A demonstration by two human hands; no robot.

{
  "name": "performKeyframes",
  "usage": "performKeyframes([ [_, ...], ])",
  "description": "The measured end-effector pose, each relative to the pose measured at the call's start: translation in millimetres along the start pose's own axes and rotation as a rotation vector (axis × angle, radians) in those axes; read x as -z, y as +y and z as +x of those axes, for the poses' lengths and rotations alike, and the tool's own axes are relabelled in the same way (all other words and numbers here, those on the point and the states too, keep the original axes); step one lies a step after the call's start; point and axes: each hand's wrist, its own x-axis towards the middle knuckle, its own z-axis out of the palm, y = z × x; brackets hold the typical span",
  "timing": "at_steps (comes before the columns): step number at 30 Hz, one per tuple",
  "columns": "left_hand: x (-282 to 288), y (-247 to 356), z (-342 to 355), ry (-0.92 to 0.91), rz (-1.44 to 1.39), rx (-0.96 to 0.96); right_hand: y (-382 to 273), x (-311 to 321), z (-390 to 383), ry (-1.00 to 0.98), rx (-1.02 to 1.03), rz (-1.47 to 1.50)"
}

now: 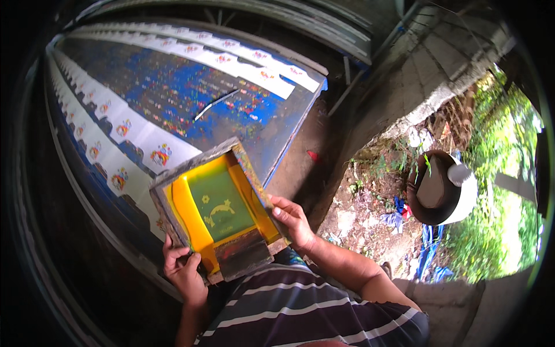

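Note:
I hold a screen-printing frame with a worn wooden border, tilted over the near end of the long table. Its mesh is green with a pale design, bordered by bright yellow ink. A dark flat piece lies across its lower end, possibly a squeegee. My left hand is closed on the frame's lower left side, my right hand on its right side. Rows of white pieces with colourful prints run along the paint-spotted blue table beyond the frame, partly hidden by it.
A thin dark rod lies on the table. To the right are a rough concrete ledge, an opening onto littered ground and greenery, and a large round metal container. Another rack or table stands behind.

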Motion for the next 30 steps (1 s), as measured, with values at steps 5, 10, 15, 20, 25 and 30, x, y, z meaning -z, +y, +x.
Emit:
performKeyframes([
  [5,-49,-39,4,0.020,0.089,-0.045,-16,58,30,-0.022,-0.058,0.098],
  [10,-148,-87,29,0.020,0.122,0.016,-61,140,83,-0.004,-0.082,0.075],
  [15,-296,-145,77,-0.098,-0.002,0.038,-132,256,140,0.048,0.018,0.139],
  [20,-452,-195,120,-0.263,-0.090,0.062,-228,364,167,0.163,0.120,0.122],
  [25,-567,-234,154,-0.381,-0.112,0.075,-292,429,184,0.357,0.189,0.064],
  [30,-664,-290,193,-0.386,-0.129,0.073,-339,504,245,0.382,0.231,0.108],
])
